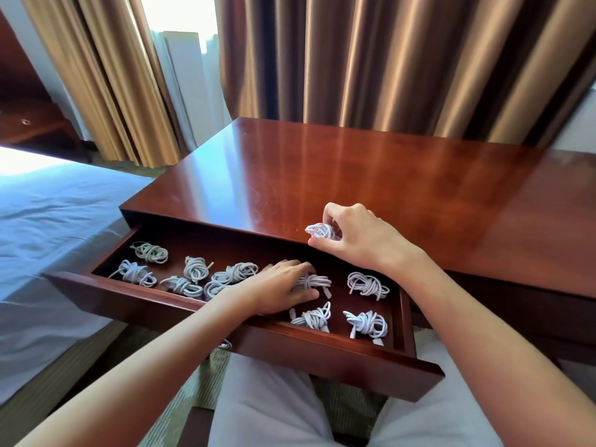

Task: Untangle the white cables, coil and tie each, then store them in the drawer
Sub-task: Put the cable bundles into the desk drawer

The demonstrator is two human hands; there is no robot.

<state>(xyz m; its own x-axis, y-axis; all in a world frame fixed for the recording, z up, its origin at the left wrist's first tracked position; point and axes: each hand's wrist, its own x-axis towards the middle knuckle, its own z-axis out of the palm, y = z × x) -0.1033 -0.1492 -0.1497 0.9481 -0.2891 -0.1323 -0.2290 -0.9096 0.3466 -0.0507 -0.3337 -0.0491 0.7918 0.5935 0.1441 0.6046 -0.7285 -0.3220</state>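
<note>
The wooden drawer (pixel 245 341) is pulled out from under the desk top (pixel 371 175). Several coiled and tied white cables lie inside it, among them one at the far left (pixel 151 252) and one at the right (pixel 367 284). My left hand (pixel 279 290) reaches into the drawer with its fingers laid over a coiled cable (pixel 314 282) in the middle. My right hand (pixel 358 235) holds another coiled white cable (pixel 321 230) in its fingertips just above the desk's front edge, over the drawer.
A bed with a blue sheet (pixel 48 227) stands to the left. Brown curtains (pixel 371 59) hang behind the desk. One small white cable (pixel 224 344) lies on the carpet below the drawer. My legs in light trousers (pixel 267 404) sit under the drawer.
</note>
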